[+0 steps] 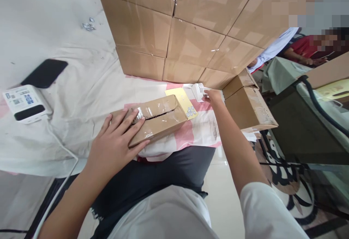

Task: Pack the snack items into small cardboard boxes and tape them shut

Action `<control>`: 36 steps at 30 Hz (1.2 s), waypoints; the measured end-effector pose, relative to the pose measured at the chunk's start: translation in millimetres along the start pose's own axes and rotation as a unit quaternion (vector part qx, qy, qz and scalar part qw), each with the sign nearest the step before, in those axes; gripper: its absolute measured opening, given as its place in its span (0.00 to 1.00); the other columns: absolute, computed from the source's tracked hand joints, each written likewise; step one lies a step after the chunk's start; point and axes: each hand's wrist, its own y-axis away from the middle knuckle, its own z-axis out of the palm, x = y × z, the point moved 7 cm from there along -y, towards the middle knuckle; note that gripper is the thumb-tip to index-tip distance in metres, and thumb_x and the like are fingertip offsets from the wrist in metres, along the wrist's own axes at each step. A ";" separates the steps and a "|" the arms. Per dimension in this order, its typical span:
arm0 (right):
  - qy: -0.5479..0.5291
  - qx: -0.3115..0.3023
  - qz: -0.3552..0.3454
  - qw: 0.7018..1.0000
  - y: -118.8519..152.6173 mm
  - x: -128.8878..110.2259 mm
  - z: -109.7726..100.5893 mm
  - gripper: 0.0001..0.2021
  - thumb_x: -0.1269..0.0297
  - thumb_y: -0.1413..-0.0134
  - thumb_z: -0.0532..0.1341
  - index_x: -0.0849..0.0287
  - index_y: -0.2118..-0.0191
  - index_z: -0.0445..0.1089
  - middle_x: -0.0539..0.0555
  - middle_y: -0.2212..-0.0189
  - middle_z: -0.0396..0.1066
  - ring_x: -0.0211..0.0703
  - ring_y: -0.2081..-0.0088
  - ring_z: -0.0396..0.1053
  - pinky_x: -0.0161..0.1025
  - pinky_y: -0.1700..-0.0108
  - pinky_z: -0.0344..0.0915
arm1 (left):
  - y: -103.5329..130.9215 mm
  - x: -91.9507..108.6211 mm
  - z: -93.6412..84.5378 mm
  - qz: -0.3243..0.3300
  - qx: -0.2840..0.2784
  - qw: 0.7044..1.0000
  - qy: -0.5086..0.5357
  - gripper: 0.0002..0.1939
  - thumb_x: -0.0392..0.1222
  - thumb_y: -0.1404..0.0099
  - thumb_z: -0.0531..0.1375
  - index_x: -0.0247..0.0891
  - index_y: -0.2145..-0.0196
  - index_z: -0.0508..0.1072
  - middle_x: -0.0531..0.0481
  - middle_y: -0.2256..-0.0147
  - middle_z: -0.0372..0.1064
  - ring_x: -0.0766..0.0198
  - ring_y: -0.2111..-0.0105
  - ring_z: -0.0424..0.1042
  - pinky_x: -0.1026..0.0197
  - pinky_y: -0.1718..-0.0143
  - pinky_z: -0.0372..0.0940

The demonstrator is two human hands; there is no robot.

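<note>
My left hand (117,137) lies spread over the near-left end of a closed cardboard box (160,117), its fingers flat on the taped top. A dark seam runs along the lid, with a shiny piece of tape by my fingertips. Beyond the box's right end, my right hand (214,95) reaches out, its fingers closed at a small white object (198,91) whose kind I cannot make out. The fingers partly cover it. A yellow card (188,104) with small bluish stickers lies partly under the box, between it and the white object.
Stacked, taped cardboard boxes (195,39) form a wall behind. An open carton (245,104) stands at the right edge. On the left are a black phone (45,73) and a white device (27,102) with a cable (64,146). Another person in red (302,50) sits beyond.
</note>
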 end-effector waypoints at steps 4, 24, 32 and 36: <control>-0.061 -0.011 -0.024 0.998 23.9 14.8 -7.4 0.25 0.76 0.53 0.67 0.54 0.81 0.47 0.43 0.84 0.55 0.33 0.77 0.67 0.33 0.70 0.76 | 0.3 -1.7 1.3 0.002 0.006 1.000 0.004 0.29 0.56 0.27 0.56 0.43 0.33 0.64 0.43 0.30 0.57 0.40 0.30 0.56 0.35 0.30 0.48; -0.145 0.008 -0.041 0.989 18.3 67.5 -3.2 0.17 0.69 0.50 0.65 0.57 0.80 0.56 0.48 0.78 0.70 0.34 0.75 0.73 0.30 0.73 0.76 | -2.8 -6.4 0.9 0.005 -0.010 1.000 0.016 0.34 0.54 0.30 0.61 0.48 0.30 0.60 0.44 0.31 0.59 0.39 0.31 0.56 0.34 0.31 0.50; -0.137 0.008 -0.133 0.981 42.4 50.6 0.7 0.25 0.63 0.54 0.69 0.55 0.84 0.49 0.46 0.83 0.64 0.34 0.77 0.67 0.30 0.76 0.68 | -4.1 -6.4 4.2 0.014 -0.005 1.000 -0.007 0.29 0.57 0.27 0.55 0.42 0.35 0.66 0.43 0.31 0.58 0.41 0.30 0.55 0.36 0.32 0.50; -0.160 -0.029 -0.231 0.959 99.6 14.5 4.1 0.29 0.53 0.52 0.69 0.54 0.83 0.46 0.47 0.80 0.64 0.38 0.71 0.69 0.34 0.67 0.69 | -5.9 -8.9 3.6 0.012 -0.018 1.000 -0.012 0.31 0.60 0.29 0.56 0.41 0.36 0.68 0.43 0.31 0.59 0.41 0.31 0.57 0.37 0.32 0.51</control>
